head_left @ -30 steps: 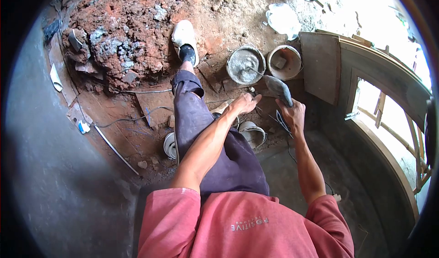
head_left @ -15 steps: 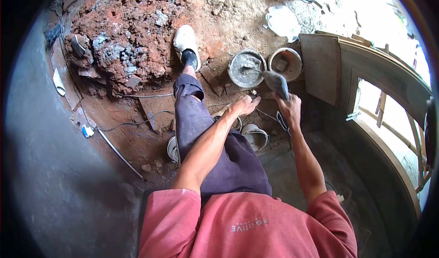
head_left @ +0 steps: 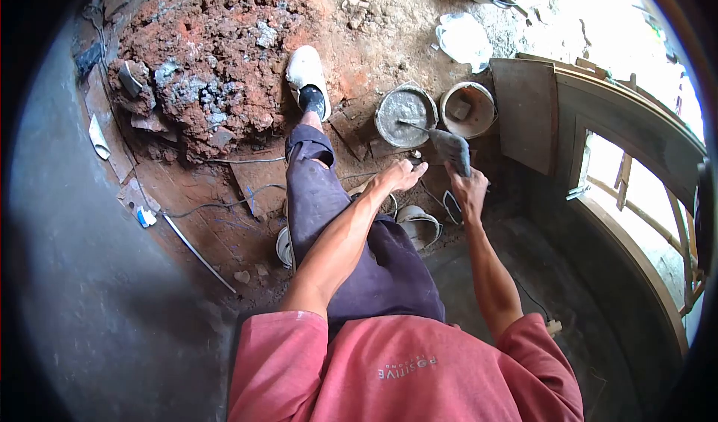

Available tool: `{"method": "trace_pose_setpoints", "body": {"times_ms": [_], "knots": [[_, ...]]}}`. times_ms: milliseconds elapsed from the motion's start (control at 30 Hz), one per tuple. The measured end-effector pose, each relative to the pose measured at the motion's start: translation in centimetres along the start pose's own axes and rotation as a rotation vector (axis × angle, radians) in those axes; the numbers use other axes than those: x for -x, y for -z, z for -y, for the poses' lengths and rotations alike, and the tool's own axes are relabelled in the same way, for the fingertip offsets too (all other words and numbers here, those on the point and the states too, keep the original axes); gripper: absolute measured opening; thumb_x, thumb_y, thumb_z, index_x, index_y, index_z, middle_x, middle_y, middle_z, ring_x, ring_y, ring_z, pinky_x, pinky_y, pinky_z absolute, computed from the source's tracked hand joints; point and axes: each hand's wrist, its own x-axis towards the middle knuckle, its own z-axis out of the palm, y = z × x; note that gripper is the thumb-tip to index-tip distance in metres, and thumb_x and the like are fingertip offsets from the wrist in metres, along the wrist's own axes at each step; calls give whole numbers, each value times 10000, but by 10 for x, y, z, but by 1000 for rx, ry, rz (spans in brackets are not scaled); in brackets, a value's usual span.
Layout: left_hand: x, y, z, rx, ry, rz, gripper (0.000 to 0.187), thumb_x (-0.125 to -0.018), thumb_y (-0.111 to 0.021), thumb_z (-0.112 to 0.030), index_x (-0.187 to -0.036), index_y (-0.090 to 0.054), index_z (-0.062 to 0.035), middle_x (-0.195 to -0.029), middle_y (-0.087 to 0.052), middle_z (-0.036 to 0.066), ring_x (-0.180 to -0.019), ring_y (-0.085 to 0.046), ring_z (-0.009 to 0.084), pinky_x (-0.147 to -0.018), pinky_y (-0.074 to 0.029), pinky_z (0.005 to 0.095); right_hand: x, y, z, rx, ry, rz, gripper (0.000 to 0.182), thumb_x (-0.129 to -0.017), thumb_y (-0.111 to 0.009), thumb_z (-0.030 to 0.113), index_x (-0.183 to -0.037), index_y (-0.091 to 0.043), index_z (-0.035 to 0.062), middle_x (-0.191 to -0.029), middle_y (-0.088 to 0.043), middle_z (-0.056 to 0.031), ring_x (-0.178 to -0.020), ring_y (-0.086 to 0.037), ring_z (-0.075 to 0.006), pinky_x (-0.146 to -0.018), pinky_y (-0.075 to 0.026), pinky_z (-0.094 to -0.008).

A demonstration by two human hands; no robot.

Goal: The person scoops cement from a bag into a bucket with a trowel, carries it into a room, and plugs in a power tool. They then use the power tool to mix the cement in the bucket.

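My right hand is closed round the back end of a grey power tool. From the tool's front a thin rod runs into wet grey mix in a round bucket. My left hand, fingers curled in, is below that bucket and left of the tool. Close to its fingertips is a small pale-tipped object; whether the hand holds it is unclear. A second bucket with a block inside stands right of the first, near the tool.
A heap of reddish soil lies at the upper left. Cables cross the ground by my leg. A smaller bucket sits below my left hand. A board and a window frame are on the right.
My right hand and the power tool have shifted slightly down and left. The surface of the mix looks different round the rod. My left hand has barely moved.
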Motion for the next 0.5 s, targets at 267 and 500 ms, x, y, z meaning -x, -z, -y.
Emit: {"method": "trace_pose_setpoints", "body": {"times_ms": [267,500], "knots": [[5,10,-13,-18,89,98,856,-956,-375,-679,-1060,-679,114,-1059,-609,410,-1146,-596,475,-975,-490,519,-3,-18,-13,-48,-1,-21,440,-829,-768,371,-829,-690,-62,-599,-624,-175,-523,-562,-209,-593,-480,-400],[-6,-5,5,-63,-18,-14,787,-952,-414,-676,-952,-711,53,-907,-644,365,-1011,-667,445,-789,-522,533,-1,16,16,12,-52,75,452,-828,-762,385,-826,-694,-62,-600,-613,-217,-532,-614,-290,-603,-485,-421]]}}
